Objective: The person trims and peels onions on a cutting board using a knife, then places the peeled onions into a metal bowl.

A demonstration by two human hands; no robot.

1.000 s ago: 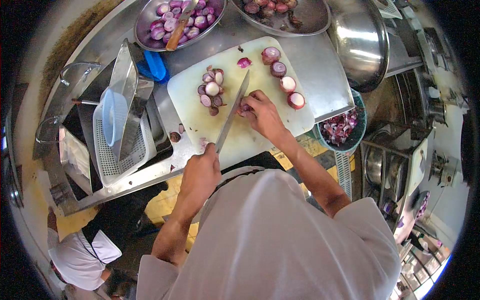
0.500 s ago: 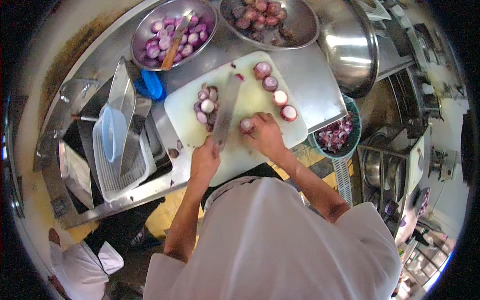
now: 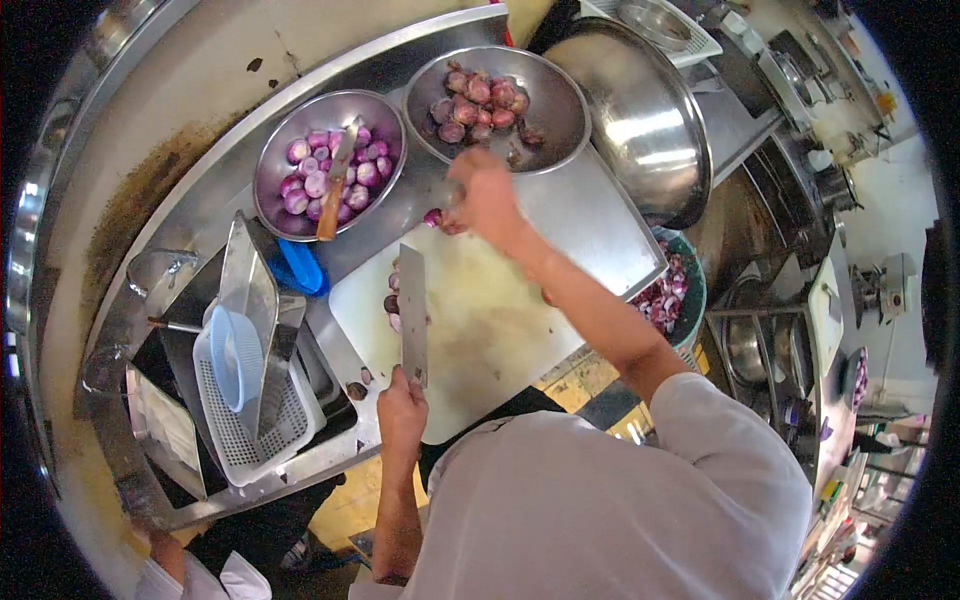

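Observation:
My left hand [image 3: 402, 400] is closed on the handle of a broad knife [image 3: 413, 310], whose blade lies upright over the left part of the white cutting board [image 3: 480, 340]. Beside and partly behind the blade are onion pieces [image 3: 392, 302]. Blurred by motion, my right hand [image 3: 482, 195] is over the board's far edge, just in front of the bowl of unpeeled onions [image 3: 480, 105]. A purple onion piece [image 3: 433, 217] is close to its fingers. Whether those fingers hold anything is smeared. My right forearm covers part of the board's right side.
A bowl of peeled onions [image 3: 320, 185] with a wooden-handled knife [image 3: 330, 210] stands far left, near a blue object [image 3: 300, 268]. White baskets [image 3: 262, 440] are at left, a large metal bowl [image 3: 640, 120] and a peelings bin [image 3: 690, 300] at right. Another person's sleeve [image 3: 240, 578] shows lower left.
My right hand has left the onion at the board's middle and moved to the far edge. My left hand still holds the knife, now over the left pieces. The view has shifted.

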